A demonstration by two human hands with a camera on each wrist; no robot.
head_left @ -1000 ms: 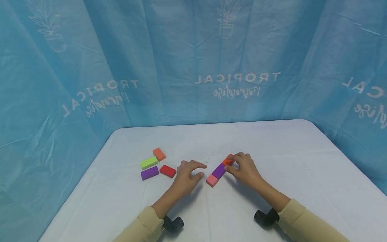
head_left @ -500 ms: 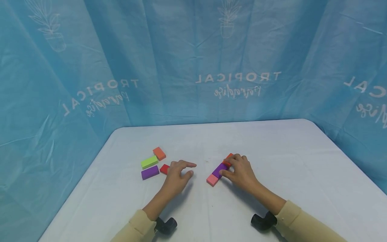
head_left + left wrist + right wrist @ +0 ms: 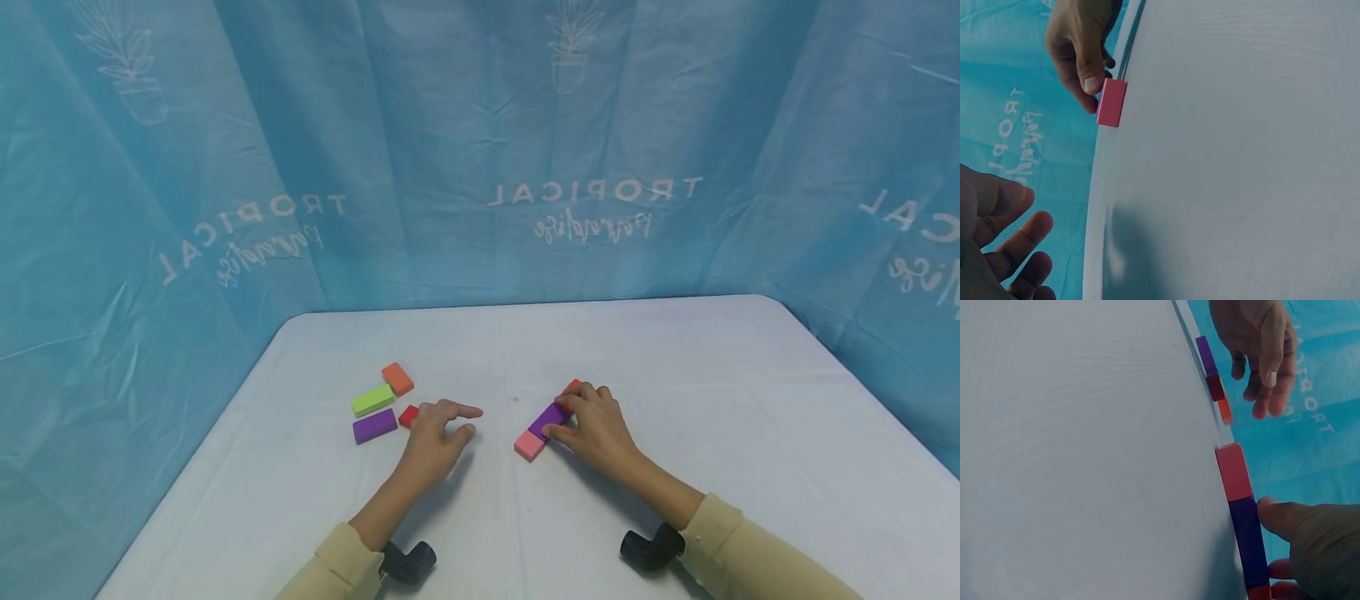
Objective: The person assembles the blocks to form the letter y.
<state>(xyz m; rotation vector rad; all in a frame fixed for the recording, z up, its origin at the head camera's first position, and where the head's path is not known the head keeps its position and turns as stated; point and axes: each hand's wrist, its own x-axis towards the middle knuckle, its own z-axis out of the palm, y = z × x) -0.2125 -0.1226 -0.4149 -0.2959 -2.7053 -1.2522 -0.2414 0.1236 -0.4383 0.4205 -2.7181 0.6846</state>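
Note:
A row of end-to-end blocks lies right of the table's middle: a pink block [image 3: 529, 446] nearest, a purple block [image 3: 547, 419] in the middle and an orange-red block [image 3: 573, 388] at the far end. My right hand [image 3: 598, 427] grips the row at the purple block, thumb on its side near the pink block. Its fingers curl over the far end and partly hide the orange-red block. My left hand [image 3: 435, 442] hovers left of the row, thumb and index finger spread apart with nothing between them. It partly covers a red block [image 3: 408, 416].
At the left lie an orange block [image 3: 397, 379], a lime green block [image 3: 372, 401] and another purple block [image 3: 375, 426]. A white cloth covers the table [image 3: 675, 350]. Blue printed curtains [image 3: 450, 167] hang behind and at the sides.
My left hand has moved left, away from the row and over part of the red block. My right hand has slid slightly nearer along the row, from the orange-red block toward the purple one.

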